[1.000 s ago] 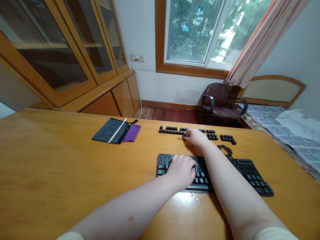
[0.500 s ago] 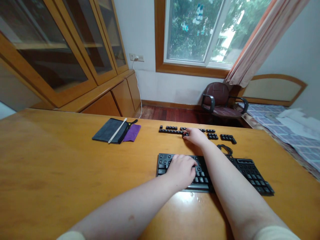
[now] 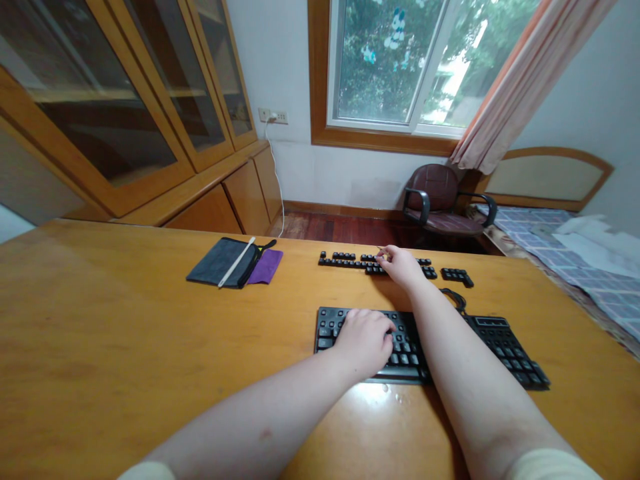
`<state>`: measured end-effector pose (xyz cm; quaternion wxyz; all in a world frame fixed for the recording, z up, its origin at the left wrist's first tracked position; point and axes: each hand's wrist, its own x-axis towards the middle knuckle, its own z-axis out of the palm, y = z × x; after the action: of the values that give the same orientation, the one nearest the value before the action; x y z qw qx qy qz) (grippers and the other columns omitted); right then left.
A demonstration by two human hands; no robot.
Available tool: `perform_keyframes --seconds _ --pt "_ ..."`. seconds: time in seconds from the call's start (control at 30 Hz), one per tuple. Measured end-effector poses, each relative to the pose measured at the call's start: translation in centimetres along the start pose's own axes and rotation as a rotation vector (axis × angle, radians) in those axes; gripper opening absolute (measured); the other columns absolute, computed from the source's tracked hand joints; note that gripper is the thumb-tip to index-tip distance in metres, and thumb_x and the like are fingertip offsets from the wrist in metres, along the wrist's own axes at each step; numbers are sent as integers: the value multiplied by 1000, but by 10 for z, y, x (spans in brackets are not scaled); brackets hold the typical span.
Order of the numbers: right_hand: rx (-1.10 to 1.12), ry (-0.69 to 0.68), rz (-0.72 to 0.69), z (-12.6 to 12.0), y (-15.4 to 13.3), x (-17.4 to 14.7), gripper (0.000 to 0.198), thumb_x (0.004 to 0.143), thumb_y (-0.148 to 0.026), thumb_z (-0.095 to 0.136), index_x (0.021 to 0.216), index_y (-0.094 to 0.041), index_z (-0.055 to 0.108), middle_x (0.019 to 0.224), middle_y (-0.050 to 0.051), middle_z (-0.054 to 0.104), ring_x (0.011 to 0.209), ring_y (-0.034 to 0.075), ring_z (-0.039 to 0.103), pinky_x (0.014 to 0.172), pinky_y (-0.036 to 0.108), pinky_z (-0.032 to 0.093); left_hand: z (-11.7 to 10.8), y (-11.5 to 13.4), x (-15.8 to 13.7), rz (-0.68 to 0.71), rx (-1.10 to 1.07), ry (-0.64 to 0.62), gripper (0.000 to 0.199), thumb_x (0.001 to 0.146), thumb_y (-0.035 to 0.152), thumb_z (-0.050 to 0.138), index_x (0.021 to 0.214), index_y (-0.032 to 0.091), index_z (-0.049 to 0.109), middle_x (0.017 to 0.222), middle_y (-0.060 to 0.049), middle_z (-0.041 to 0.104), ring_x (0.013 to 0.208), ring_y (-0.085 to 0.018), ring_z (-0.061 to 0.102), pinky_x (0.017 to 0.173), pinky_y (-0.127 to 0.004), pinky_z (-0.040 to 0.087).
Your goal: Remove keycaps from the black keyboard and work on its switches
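Note:
A black keyboard lies across the desk in front of me, with some key positions bare on its upper rows. My left hand rests palm down on its left half, fingers lying over the keys and thumb apart. Beyond the keyboard, rows of loose black keycaps are laid out along the far edge. My right hand is over the middle of these rows, thumb and fingertips pinched together. A small thin tip shows at the fingers, too small to name. My right forearm hides part of the keyboard.
A grey pouch with a pale thin stick on it lies left on the desk, beside a purple cloth. A coiled cable sits behind the keyboard. An office chair stands past the desk's far edge.
My right hand has moved right and slightly away from me along the keycap rows, uncovering keycaps in the nearer row. My left hand stays on the keyboard.

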<state>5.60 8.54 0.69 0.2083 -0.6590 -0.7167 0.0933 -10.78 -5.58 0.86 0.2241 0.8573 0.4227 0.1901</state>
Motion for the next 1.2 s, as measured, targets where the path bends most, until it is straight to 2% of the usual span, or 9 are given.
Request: perform_keyframes --seconds 0.1,0.3,0.5,0.9,1.2 --pt "21 15 12 -2 2 0 23 80 -38 52 88 -20 64 73 2 64 62 13 52 56 22 34 1 0 0 -3 -4 9 20 81 24 49 96 23 64 100 -2 67 97 -21 56 88 -39 39" --pt "-76 -163 -25 2 2 -1 22 67 -38 66 80 -20 63 68 0 61 59 12 50 52 22 30 4 -2 0 5 6 29 21 81 24 49 96 23 64 99 -1 67 97 -21 56 88 -40 38" --pt "-148 -212 -18 6 -5 -2 24 64 -39 70 76 -20 61 68 1 63 60 13 51 51 23 29 2 -1 0 8 7 28 20 81 24 49 95 23 64 99 -1 67 96 -20 56 88 -39 39" --pt "-181 -185 -22 8 -9 -1 22 67 -40 68 73 -21 59 66 0 62 58 13 52 50 23 29 -2 2 0 -15 9 -12 21 82 24 49 97 23 64 102 -2 66 99 -21 56 91 -40 38" --pt "-188 -175 -23 10 -9 -1 20 69 -39 67 73 -20 60 68 1 63 62 14 53 52 23 30 0 1 0 -9 6 13 20 81 24 50 96 22 64 100 -2 67 97 -21 56 89 -40 39"
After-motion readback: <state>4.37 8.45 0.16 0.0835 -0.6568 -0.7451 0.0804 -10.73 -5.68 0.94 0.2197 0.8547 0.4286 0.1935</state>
